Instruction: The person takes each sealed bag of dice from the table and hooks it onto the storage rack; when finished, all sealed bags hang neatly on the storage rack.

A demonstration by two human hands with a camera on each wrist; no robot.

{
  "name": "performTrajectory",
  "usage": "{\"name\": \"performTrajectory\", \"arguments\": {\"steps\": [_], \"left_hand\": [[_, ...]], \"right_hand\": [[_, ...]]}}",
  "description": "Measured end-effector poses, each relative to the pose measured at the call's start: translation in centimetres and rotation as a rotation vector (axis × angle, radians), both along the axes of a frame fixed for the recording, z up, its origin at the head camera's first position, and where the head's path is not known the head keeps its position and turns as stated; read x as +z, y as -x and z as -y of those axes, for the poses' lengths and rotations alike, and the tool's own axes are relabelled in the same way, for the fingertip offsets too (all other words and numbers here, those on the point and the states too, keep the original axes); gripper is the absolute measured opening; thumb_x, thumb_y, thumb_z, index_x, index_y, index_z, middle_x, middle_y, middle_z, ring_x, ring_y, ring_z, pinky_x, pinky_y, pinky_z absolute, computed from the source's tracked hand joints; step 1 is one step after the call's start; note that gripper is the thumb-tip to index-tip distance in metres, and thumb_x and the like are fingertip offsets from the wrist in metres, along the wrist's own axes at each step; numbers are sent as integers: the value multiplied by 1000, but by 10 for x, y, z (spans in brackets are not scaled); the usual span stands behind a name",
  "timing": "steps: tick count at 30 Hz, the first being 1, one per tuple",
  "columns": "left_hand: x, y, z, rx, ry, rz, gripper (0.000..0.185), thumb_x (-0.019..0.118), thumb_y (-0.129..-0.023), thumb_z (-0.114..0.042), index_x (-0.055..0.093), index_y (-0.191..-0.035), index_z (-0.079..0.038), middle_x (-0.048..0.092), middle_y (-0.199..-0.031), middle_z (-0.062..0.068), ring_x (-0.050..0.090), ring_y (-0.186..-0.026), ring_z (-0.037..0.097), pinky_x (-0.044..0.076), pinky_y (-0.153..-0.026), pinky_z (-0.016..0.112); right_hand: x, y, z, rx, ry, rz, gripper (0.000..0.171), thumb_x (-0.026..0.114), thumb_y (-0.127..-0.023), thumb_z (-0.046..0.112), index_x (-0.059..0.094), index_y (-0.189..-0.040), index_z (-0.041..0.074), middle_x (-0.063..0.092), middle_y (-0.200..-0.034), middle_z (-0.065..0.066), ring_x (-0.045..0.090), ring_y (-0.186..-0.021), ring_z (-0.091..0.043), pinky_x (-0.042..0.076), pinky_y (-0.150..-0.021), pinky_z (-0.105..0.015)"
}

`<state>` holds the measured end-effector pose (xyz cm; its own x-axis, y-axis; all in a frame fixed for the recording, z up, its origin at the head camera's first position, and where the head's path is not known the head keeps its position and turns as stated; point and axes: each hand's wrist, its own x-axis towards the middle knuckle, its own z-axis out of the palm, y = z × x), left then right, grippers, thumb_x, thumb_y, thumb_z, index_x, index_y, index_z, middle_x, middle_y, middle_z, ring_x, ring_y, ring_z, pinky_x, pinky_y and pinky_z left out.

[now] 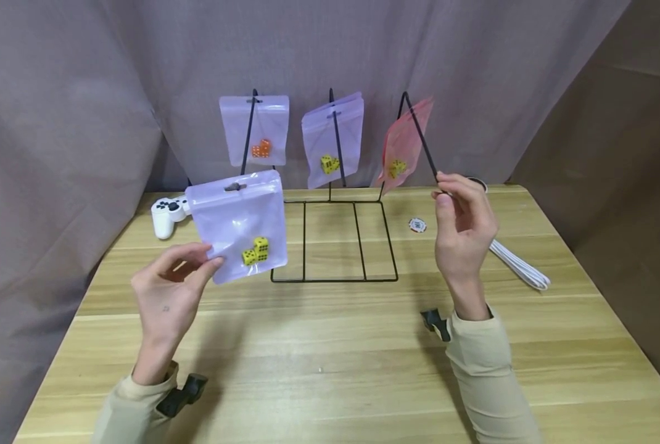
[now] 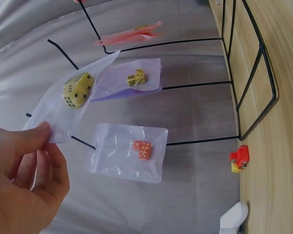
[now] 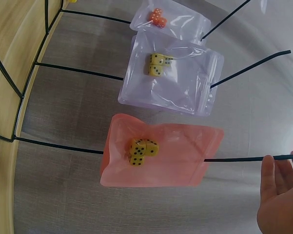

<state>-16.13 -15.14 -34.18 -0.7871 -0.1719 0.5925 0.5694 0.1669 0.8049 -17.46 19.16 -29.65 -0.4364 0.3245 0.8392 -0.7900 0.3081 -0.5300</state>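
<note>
My left hand [image 1: 169,296] pinches the lower left edge of a pale purple zip bag [image 1: 232,219] with several yellow dice [image 1: 258,250] inside, held up in front of a black wire rack [image 1: 334,281]. My right hand [image 1: 466,231] pinches the front end of the rack's right-hand hook between thumb and fingers. From that hook hangs a red bag [image 3: 175,146] of yellow dice. Purple bags [image 3: 185,92] with yellow dice hang on the middle hook. On the left hook is a pale purple bag [image 2: 114,151] with orange dice [image 2: 144,150].
A white game controller [image 1: 166,216] lies at the table's back left. Right of the rack are a poker chip [image 1: 417,225] and a bundled white cord [image 1: 521,265]. A small red and yellow object [image 2: 240,158] sits beside the rack's base. Grey curtain hangs behind.
</note>
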Motion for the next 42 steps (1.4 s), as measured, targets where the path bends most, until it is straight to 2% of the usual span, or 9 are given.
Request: {"name": "performTrajectory", "arguments": {"steps": [8,19,29,42], "left_hand": [[-1,4,0,24,-6,13,25,75,-65,21,68,-87,12,69,-86,18,64,-69,11,58,-73,28],[-2,11,-2,33,-23,6,24,77,-66,18,67,-87,12,68,-85,18,65,-70,12,58,-69,25],[-1,26,-4,52,-15,0,24,78,-68,14,68,-89,11,69,-82,12,65,-70,13,58,-69,24],[-2,42,-10,31,-47,25,22,78,-69,11,69,-89,9,68,-84,12,65,-73,13,57,-69,21]], "right_hand": [[0,-1,-1,-13,-15,11,12,54,-85,-16,57,-96,-20,61,-102,-24,61,-88,-25,55,-82,-30],[1,1,-2,6,3,-15,18,59,-89,-3,57,-95,-20,61,-101,-26,60,-89,-26,55,-81,-31],[2,2,-2,14,-1,-18,13,55,-86,-12,57,-94,-21,61,-101,-26,61,-88,-25,55,-81,-30],[0,-1,-1,23,-15,-9,18,57,-89,-5,57,-95,-21,60,-101,-26,60,-88,-25,54,-81,-27]]}}
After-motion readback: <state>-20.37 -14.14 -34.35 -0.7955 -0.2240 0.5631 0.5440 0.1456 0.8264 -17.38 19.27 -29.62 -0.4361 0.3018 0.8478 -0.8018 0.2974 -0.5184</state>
